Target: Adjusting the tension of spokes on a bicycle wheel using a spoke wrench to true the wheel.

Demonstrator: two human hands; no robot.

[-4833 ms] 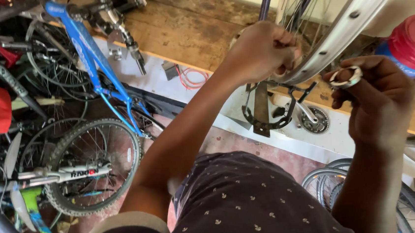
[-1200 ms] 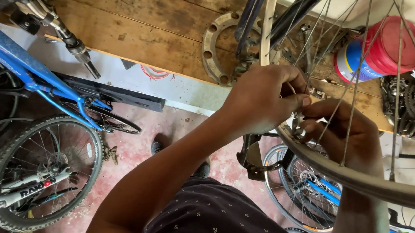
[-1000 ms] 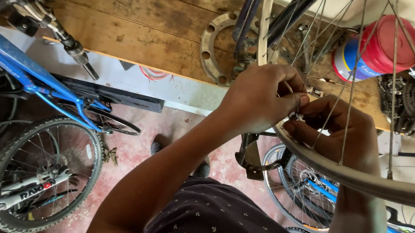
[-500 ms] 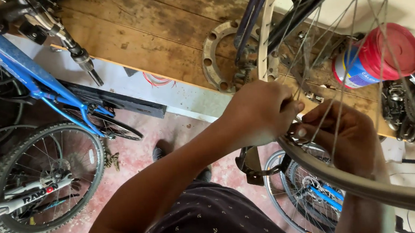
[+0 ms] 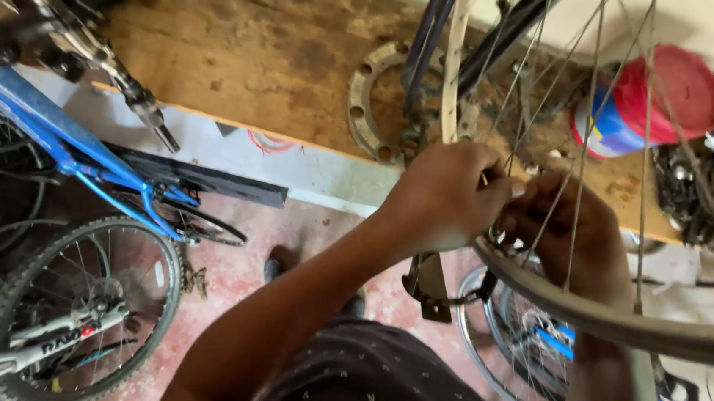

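A bicycle wheel with a metal rim [image 5: 639,333] and thin spokes [image 5: 588,114] stands in front of me over a wooden bench. My left hand [image 5: 446,198] pinches a spoke just inside the rim, fingers closed on it. My right hand [image 5: 568,239] sits right beside it behind the spokes, fingers curled at the same spot; what it grips is hidden. The two hands touch at the fingertips.
A worn wooden bench [image 5: 261,55] carries a rusty ring-shaped metal part [image 5: 367,106], a red and blue tin [image 5: 647,105] and dark chains [image 5: 709,198]. A blue bicycle [image 5: 74,163] leans at left with its tyre [image 5: 69,316]. Another wheel [image 5: 513,349] lies under the bench.
The view has drifted slightly; the tin and bench sit further right and lower. Both hands stay together at the same spokes near the rim, fingers shifting a little.
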